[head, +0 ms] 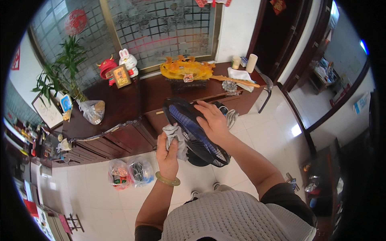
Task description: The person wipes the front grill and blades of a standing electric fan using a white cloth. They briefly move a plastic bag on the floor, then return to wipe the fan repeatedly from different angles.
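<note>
My left hand [167,153] is closed on a crumpled grey cloth [177,140], held against the near left side of an electric fan's head [196,129]. The fan's head is black and blue, with a thin wire grille, and stands tilted in front of me. My right hand [214,122] lies on its upper right side, fingers spread over the rim, thumb out of sight. Below the head, a round black part [200,159] shows in part. A pale coiled cord [232,118] hangs to the right, behind the right hand.
Beyond the fan stands a dark wooden cabinet [120,105] with a yellow carved ornament [187,70], figurines, a wooden stick [235,80] and a white cloth [240,76]. Two filled plastic bags [119,174] [140,173] sit on the tiled floor at left. A dark shelf [322,180] stands at right.
</note>
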`<state>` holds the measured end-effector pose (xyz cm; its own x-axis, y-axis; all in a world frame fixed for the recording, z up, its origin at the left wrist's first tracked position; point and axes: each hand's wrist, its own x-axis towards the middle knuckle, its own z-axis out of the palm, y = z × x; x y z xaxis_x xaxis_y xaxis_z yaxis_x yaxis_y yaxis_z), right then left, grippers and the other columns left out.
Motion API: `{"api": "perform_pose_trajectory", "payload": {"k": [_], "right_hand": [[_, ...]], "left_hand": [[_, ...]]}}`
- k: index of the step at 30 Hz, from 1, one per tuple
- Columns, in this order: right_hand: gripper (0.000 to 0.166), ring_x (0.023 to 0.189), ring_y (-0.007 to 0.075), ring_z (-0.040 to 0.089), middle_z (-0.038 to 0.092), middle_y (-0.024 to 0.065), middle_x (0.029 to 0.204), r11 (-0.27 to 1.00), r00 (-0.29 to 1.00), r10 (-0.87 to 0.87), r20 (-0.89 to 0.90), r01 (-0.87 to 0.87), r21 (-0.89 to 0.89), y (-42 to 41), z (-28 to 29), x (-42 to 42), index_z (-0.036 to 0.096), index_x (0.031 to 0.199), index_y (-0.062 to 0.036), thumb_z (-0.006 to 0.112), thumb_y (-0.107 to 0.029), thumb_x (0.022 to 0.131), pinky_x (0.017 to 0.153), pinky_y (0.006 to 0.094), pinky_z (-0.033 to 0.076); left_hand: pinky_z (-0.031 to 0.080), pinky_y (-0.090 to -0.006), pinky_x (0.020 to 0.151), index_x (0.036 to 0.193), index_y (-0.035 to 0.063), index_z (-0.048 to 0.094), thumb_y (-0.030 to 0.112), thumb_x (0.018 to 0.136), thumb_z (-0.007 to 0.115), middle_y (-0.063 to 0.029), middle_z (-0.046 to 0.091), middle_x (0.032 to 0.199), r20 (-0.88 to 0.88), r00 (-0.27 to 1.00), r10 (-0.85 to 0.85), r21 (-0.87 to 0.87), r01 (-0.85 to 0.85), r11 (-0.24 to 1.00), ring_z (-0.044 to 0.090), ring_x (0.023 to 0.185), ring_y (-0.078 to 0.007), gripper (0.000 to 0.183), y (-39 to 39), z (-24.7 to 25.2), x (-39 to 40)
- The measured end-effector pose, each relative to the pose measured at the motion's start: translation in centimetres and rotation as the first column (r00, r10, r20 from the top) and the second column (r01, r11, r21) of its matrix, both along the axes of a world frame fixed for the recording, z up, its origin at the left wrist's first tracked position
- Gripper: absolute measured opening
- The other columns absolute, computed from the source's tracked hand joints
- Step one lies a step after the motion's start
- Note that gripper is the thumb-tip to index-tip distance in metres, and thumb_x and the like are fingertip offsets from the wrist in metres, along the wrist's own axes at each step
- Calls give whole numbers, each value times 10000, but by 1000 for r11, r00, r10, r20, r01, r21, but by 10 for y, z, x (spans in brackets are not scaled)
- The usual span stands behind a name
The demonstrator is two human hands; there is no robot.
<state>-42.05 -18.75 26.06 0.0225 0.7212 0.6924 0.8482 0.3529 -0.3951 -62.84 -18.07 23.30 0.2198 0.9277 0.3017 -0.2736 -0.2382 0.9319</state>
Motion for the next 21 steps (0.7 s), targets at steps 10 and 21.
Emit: {"api": "perform_pose_trajectory", "payload": {"k": [10,21], "right_hand": [[522,1157,374,587,551,201,1354,897,934,356,-1,-342,279,-70,18,-26,598,1248,-9,746,-142,765,964,436,497],[514,1117,328,626,594,174,1281,989,758,140,-637,-143,47,-60,-31,158,608,1251,-60,648,118,771,941,361,507]], "left_hand": [[245,-396,1193,1527,-19,296,252,1024,484,-170,372,1554,302,856,-419,-116,469,875,355,1442,-270,602,-50,62,39],[194,-415,1197,1497,-31,371,225,925,674,-198,339,1573,-452,846,283,319,-142,937,299,1465,-307,695,-39,26,108]]}}
